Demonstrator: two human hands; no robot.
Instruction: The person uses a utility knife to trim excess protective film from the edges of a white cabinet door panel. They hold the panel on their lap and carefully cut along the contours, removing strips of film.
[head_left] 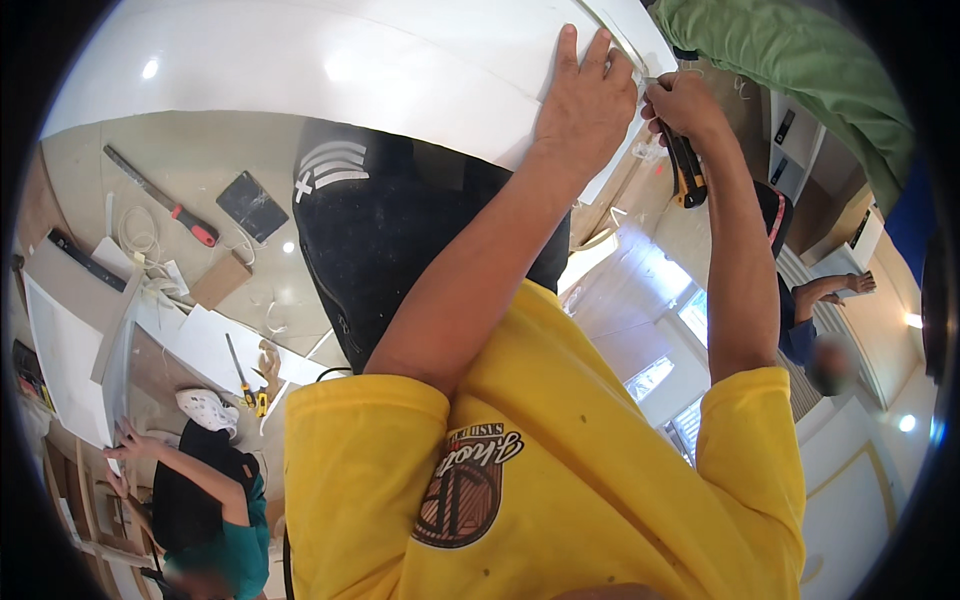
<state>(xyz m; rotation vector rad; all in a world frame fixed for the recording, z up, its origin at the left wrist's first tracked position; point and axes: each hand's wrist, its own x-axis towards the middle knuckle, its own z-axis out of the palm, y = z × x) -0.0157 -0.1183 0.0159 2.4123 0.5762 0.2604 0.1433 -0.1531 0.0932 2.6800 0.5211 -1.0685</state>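
Panel, white and glossy (300, 75), fills the top of the view, its lower edge running across the person's dark trousers (430, 215), and both hands are at its right-hand end. On the panel's face, close to that end, the left hand (590, 110) lies palm down, its fingers extended and a little apart, pressing on the surface with nothing in its grip. Just beside it, at the panel's right-hand edge, the right hand (690, 105) is closed around a black and yellow utility knife (684, 170), whose handle hangs down from the fist and whose front end is by the panel's edge; whether the blade touches that edge I cannot tell. Below the panel, to its left, tan floor (80, 170) carries a long file (195, 225) with a red and black grip, a flat black square object (252, 206), a brown block (222, 279) and a loose coil of pale cord (138, 228). Farther below the panel lies a screwdriver (240, 375) with a yellow and black handle, and well apart from the panel, at lower left, a co-worker in a teal shirt (245, 545) has one hand at a white board's edge. Beyond the panel's right-hand end are a green-clothed limb (790, 65) and, lower, another person's outstretched hand (845, 287).
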